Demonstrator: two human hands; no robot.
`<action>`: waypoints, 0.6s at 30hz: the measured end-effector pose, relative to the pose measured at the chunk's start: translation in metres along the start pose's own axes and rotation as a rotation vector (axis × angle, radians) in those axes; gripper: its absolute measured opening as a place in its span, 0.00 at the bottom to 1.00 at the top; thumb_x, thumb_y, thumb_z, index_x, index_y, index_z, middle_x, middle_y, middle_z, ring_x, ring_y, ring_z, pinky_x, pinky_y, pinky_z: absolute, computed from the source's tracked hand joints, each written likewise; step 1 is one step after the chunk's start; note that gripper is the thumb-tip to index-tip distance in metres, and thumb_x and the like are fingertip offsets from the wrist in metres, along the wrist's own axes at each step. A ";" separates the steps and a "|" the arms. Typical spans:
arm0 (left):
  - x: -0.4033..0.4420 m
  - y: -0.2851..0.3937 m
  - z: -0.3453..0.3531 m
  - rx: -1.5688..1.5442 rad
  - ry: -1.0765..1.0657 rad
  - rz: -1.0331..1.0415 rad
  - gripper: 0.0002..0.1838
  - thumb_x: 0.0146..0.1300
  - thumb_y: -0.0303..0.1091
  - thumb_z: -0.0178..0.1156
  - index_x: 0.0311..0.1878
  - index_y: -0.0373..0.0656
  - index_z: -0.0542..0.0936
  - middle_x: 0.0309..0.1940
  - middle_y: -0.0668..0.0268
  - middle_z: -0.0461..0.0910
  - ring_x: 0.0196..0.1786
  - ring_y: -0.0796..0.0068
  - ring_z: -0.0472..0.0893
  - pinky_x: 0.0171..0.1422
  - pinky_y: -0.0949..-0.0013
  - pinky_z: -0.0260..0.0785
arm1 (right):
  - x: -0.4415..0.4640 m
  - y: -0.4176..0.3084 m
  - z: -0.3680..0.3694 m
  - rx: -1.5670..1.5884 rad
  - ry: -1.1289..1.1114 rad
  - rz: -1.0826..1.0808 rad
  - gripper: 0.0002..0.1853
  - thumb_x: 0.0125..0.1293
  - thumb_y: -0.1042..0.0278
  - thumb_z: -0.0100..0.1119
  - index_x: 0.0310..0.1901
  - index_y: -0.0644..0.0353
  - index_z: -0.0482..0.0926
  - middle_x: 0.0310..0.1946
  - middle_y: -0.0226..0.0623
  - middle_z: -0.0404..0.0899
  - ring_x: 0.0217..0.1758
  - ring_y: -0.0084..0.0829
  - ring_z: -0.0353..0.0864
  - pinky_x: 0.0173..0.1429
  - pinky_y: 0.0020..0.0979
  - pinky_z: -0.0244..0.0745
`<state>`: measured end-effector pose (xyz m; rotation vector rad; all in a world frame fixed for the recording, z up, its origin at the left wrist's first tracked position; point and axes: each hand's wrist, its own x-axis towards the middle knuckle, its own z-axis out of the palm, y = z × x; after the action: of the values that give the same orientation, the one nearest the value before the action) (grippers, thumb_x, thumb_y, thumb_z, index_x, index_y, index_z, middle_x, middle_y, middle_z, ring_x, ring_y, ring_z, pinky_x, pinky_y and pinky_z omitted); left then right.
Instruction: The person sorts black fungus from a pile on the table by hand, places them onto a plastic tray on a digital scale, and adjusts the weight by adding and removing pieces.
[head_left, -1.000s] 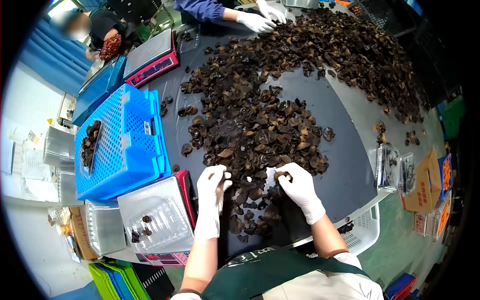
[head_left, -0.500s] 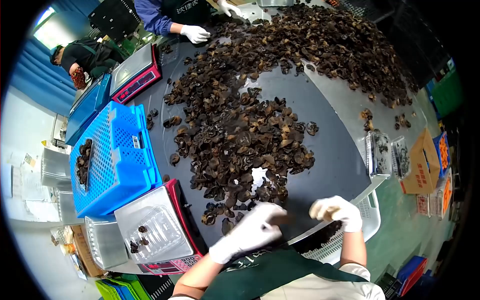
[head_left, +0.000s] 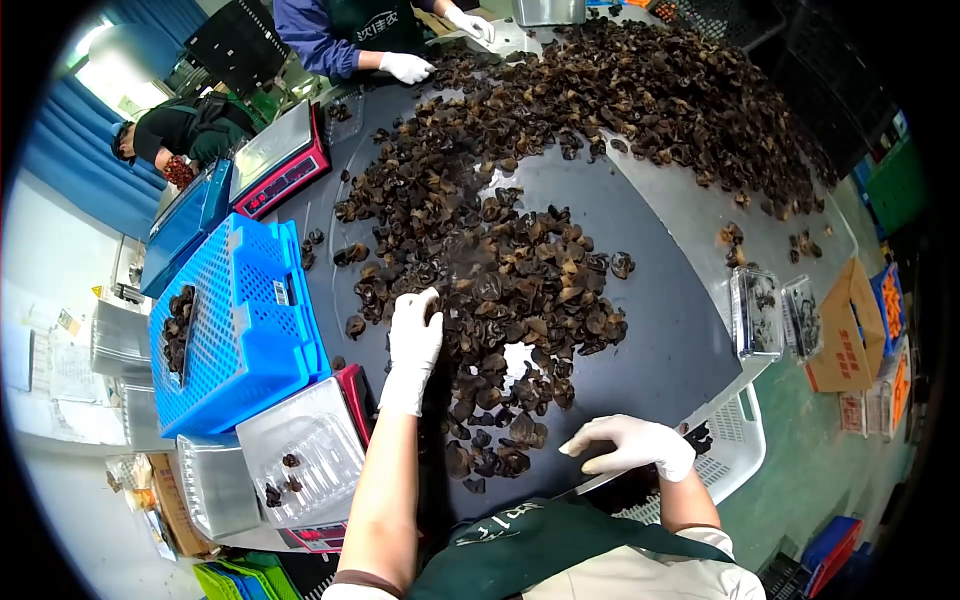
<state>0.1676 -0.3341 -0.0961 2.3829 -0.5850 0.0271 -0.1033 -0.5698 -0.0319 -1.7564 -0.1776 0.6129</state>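
Observation:
Dark brown, curled fungus-like pieces [head_left: 540,265] lie heaped on the dark table top [head_left: 665,345]. My left hand [head_left: 415,335], in a white glove, reaches to the left edge of the heap, its thumb and fingers apart and nothing visible between them. Near the table's front edge is my right hand [head_left: 635,445], also gloved, with fingers spread and empty. It is just above a white perforated basket [head_left: 735,450] that holds dark pieces. A small loose group of pieces [head_left: 490,460] lies between my hands.
At the left are a blue crate [head_left: 235,330] and a scale with a clear tray [head_left: 305,455]. A second scale [head_left: 285,170] stands behind. Clear boxes [head_left: 757,315] and a carton [head_left: 850,335] are at the right. A co-worker's gloved hand [head_left: 405,67] touches the far pile.
My left hand has moved from the front edge up to the heap's left side. My right hand has shifted slightly left and down, and its fingers have opened.

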 end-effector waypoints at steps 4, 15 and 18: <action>-0.015 -0.007 0.007 -0.165 0.200 -0.094 0.15 0.55 0.31 0.67 0.45 0.41 0.77 0.41 0.59 0.77 0.44 0.60 0.79 0.52 0.64 0.71 | 0.001 0.001 -0.001 0.078 0.157 0.054 0.18 0.64 0.65 0.62 0.54 0.61 0.80 0.48 0.41 0.83 0.52 0.35 0.81 0.60 0.34 0.73; -0.185 0.121 0.005 -0.705 -0.818 -0.088 0.14 0.58 0.28 0.67 0.44 0.39 0.75 0.41 0.62 0.80 0.40 0.74 0.79 0.46 0.72 0.73 | 0.030 -0.009 -0.011 -0.089 0.659 0.052 0.11 0.61 0.76 0.61 0.46 0.62 0.83 0.34 0.35 0.83 0.35 0.25 0.81 0.44 0.25 0.75; -0.210 0.127 0.035 -0.751 -1.033 0.146 0.26 0.62 0.31 0.62 0.63 0.38 0.69 0.54 0.55 0.74 0.53 0.61 0.78 0.60 0.64 0.71 | 0.080 0.018 0.013 -0.441 0.728 -0.263 0.08 0.57 0.69 0.65 0.39 0.56 0.84 0.29 0.38 0.81 0.30 0.36 0.80 0.39 0.34 0.74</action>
<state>-0.0786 -0.3565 -0.0819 1.4715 -0.9941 -1.1890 -0.0452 -0.5290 -0.0756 -2.2197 -0.0301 -0.2982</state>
